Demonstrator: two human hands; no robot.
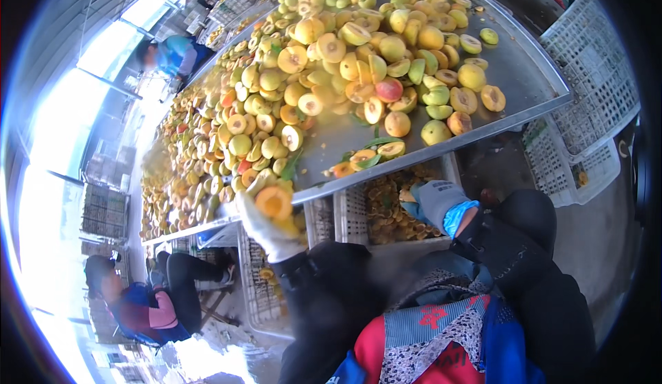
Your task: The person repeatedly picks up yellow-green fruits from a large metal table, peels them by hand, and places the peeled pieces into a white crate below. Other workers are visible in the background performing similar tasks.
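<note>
My left hand (pixel 266 229), in a whitish glove, is at the near edge of a metal table (pixel 341 141) with a halved yellow fruit (pixel 273 202), hollow side up, held against its fingers. Heaps of halved and whole peach-like fruit (pixel 331 47) cover much of the table. My right hand (pixel 437 203), in a grey and blue glove with a blue band at the wrist, is over a crate below the table edge. Something small and tan shows at its fingertips; what it is cannot be told. Fruit pits or scraps (pixel 385 213) fill that crate.
Below the left hand stands a white plastic crate (pixel 248 280) with some fruit pieces. White perforated crates (pixel 595 73) are stacked at the right. A person (pixel 139 306) sits at the lower left; another person (pixel 176 58) leans by the table's far side. Green leaves (pixel 380 141) lie among the fruit.
</note>
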